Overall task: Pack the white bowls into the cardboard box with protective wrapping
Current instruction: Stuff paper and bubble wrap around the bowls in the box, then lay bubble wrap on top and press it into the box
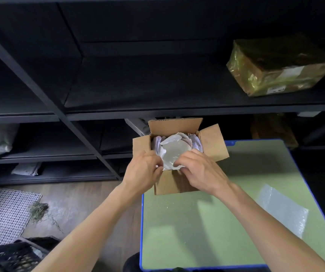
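Note:
An open cardboard box (212,143) stands at the far left corner of the green table (206,222), its flaps spread outward. Inside it lies a white bowl (174,151) wrapped in white foam sheet, with more crumpled white wrapping (196,143) around it. My left hand (144,170) pinches the wrapping at the near left rim of the bowl. My right hand (200,169) holds the wrapping at the near right edge. Both hands cover the box's front rim.
A sheet of bubble wrap (281,209) lies on the table's right side. Black shelving (98,85) rises behind, with a taped parcel (279,65) on it. A white grid mat (4,214) and a dark crate (14,256) sit on the floor at left.

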`<action>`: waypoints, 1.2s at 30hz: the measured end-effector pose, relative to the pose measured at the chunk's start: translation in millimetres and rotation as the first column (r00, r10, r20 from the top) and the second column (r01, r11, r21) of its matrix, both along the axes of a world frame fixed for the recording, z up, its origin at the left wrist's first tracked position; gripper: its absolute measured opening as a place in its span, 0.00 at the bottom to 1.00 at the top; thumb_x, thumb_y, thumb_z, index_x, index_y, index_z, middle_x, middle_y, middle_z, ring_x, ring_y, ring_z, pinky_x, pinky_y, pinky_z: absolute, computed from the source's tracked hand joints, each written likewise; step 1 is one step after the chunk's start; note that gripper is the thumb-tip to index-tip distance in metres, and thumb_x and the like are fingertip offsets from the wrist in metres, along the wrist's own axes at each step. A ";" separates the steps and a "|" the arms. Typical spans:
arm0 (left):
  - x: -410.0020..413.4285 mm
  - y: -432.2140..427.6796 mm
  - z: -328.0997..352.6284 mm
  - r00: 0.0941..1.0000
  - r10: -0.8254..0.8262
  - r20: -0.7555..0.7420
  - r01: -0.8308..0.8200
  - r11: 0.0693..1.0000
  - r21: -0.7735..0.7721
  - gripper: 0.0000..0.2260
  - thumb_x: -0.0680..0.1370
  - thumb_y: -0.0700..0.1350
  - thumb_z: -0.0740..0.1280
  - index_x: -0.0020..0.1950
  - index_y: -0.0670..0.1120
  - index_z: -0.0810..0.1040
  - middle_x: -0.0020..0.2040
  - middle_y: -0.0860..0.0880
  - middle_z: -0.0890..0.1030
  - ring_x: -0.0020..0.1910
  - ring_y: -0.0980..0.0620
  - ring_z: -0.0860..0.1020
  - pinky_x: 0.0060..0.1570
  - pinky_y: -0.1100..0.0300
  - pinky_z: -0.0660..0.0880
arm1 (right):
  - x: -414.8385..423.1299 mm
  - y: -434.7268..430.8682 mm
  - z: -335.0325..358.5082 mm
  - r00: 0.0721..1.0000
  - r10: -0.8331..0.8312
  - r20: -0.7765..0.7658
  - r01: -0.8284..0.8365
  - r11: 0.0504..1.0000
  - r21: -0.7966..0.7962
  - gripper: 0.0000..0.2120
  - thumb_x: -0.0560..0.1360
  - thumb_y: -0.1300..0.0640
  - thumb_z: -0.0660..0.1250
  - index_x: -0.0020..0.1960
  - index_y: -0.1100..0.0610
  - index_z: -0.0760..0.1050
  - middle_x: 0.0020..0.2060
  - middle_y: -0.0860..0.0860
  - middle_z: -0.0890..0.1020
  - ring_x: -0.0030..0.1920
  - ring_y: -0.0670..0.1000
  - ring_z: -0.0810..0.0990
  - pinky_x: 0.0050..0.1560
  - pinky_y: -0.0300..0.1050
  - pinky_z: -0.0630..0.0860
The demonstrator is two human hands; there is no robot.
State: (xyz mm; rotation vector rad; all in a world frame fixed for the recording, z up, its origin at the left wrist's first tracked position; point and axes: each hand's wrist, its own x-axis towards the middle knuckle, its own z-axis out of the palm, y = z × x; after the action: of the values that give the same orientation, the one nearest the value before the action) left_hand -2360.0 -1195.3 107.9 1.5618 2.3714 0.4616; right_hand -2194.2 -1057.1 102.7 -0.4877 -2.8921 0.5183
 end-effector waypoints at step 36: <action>274.9 145.6 -83.1 0.888 -0.430 0.163 0.459 0.848 -0.264 0.18 0.81 0.51 0.60 0.71 0.49 0.70 0.62 0.48 0.74 0.60 0.46 0.74 0.56 0.52 0.74 | 340.9 42.1 -65.3 0.590 -0.631 0.504 0.775 0.617 -0.136 0.21 0.81 0.48 0.61 0.73 0.48 0.68 0.68 0.46 0.72 0.69 0.51 0.69 0.62 0.50 0.73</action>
State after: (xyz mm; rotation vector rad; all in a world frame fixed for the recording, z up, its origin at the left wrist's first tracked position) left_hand -2085.1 -1049.8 24.8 1.8150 1.8124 0.0708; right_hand -1853.3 -1015.1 37.4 -1.9402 -2.5594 0.8423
